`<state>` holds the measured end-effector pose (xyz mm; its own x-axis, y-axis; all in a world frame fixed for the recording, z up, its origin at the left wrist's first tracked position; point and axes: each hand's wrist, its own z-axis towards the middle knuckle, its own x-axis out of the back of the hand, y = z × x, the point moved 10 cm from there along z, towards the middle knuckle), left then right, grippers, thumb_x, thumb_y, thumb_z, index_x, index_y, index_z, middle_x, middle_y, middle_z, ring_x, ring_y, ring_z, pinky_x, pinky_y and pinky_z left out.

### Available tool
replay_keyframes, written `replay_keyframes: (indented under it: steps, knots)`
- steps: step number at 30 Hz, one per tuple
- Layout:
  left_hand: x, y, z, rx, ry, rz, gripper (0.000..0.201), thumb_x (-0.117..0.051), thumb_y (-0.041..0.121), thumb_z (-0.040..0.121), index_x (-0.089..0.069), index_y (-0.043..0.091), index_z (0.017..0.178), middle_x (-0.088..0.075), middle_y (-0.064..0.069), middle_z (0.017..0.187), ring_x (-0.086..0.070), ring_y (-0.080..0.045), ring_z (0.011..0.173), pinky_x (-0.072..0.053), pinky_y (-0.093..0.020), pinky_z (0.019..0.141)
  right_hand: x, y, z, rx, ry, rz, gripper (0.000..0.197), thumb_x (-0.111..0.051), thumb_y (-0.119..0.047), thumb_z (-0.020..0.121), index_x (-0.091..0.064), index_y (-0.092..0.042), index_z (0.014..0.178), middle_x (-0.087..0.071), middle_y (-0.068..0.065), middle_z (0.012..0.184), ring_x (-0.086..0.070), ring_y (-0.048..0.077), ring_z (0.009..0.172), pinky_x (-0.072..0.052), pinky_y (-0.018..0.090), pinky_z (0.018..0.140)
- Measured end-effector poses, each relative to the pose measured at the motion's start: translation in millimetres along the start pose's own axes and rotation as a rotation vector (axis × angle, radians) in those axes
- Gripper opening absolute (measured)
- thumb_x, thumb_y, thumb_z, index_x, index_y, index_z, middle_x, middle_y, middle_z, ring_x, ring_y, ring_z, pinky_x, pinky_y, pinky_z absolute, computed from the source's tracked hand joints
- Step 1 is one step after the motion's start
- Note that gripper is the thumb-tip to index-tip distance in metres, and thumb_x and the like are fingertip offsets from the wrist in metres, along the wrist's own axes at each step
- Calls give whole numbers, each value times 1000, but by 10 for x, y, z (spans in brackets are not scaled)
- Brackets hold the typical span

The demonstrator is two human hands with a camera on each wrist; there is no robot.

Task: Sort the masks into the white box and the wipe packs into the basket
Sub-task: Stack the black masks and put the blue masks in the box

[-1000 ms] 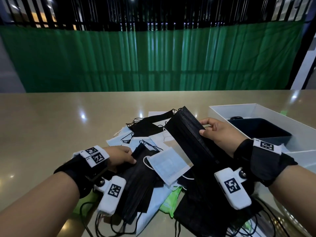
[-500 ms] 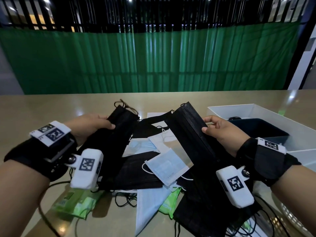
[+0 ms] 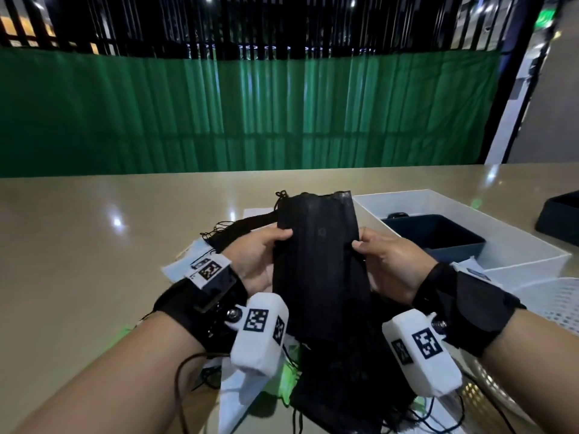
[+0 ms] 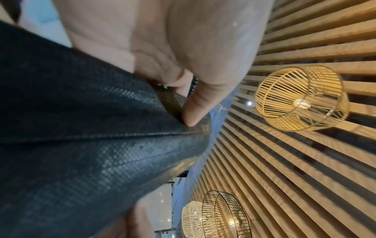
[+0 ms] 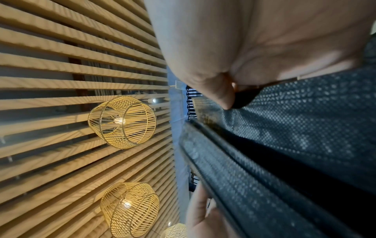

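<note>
The left hand (image 3: 255, 261) and the right hand (image 3: 390, 264) were both closed on one stack of black masks (image 3: 316, 261), held upright between them above the bench (image 3: 78, 245). On the left, the thumb (image 4: 201, 104) pressed the front of the stack while the other fingers curled behind its left edge. On the right, the thumb (image 5: 219, 91) pinched the front of the right edge in the same way, the remaining fingers hidden behind the fabric. The stack's pleated, woven texture showed close up in both wrist views, and black ear loops (image 3: 282, 195) stuck out at its top left corner.

Under and behind the hands lay the remaining pile: more black masks (image 3: 344, 386), pale blue and white masks (image 3: 180, 264) at the left, and green wipe packs (image 3: 289, 380) partly buried near the front.

To the right stood the white box (image 3: 517, 245), with a dark blue tray (image 3: 438, 236) inside it. Just in front of the box, at the frame's right edge, was the white perforated basket (image 3: 551, 296). A dark lid-like object (image 3: 560, 217) sat farther right on the bench.

Behind the bench hung a green curtain (image 3: 219, 114). The wrist views looked up at a slatted wooden ceiling (image 5: 61, 48) with woven cage lamps (image 5: 122, 122).
</note>
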<state>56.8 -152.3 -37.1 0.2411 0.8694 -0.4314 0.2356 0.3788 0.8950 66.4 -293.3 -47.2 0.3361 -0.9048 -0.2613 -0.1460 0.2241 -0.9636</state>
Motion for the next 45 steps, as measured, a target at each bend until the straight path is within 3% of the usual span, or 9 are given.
replay_keyframes:
  steps: [5,12,17,20,26,29,31,39,45]
  knots:
    - [16,-136,149,-25,46,-178,38,-33,16,94,-68,-1,95,-71,-15,80,-70,-26,68,-59,-34,58,165,-81,-123,36,64,15,29,-45,-6,89,-49,1,118,-52,27,117,-50,35,106,-41,50,97]
    - [-276,23,147,-53,-82,-168,42,-47,25,77,-64,-1,106,-70,-20,90,-70,-30,76,-59,-42,68,574,-117,-182,57,341,-174,18,-36,-1,97,-51,-7,90,-58,19,87,-57,24,76,-49,33,68]
    - [-434,53,179,-55,-72,-105,50,-46,17,85,-48,-3,131,-58,-26,123,-63,-35,101,-58,-48,75,223,-68,-142,26,110,37,24,-40,-1,95,-49,3,117,-55,30,118,-58,34,100,-51,41,89]
    - [-420,-26,227,-71,-42,-93,42,-39,12,96,-44,-1,136,-53,-27,130,-58,-36,110,-54,-48,83,123,-130,-156,37,21,142,51,-45,-5,87,-36,8,136,-42,33,137,-45,43,125,-33,53,109]
    - [-469,-233,240,-50,-92,-93,39,-37,6,95,-47,2,133,-63,-22,112,-67,-30,90,-59,-42,76,121,-120,-209,64,-7,60,40,-49,-8,82,-47,8,119,-53,31,122,-55,38,108,-45,45,97]
    - [-434,-292,277,-42,-49,-21,41,-41,1,95,-42,2,135,-52,-28,130,-57,-36,106,-51,-47,90,156,-179,-289,77,55,-151,8,-45,-4,94,-53,-6,94,-55,17,95,-59,19,74,-51,27,64]
    - [-426,-323,299,-25,-38,9,40,-43,2,95,-42,2,135,-50,-28,132,-55,-36,107,-50,-48,89,199,-219,-331,87,74,-298,16,-47,-8,95,-56,-9,109,-57,11,88,-58,8,58,-46,20,52]
    - [-276,-376,351,-6,-21,23,36,-47,0,91,-47,-2,127,-61,-24,111,-62,-31,90,-54,-42,79,419,-602,-641,135,98,-835,6,-52,-13,94,-52,-17,90,-62,3,78,-55,13,66,-46,24,59]
    - [-132,-375,367,-21,37,60,16,-51,-2,89,-54,8,102,-63,-18,93,-63,-28,79,-57,-41,70,893,-654,-1035,-134,165,-1646,29,-55,-43,90,-48,-22,71,-54,-8,64,-49,6,59,-40,22,61]
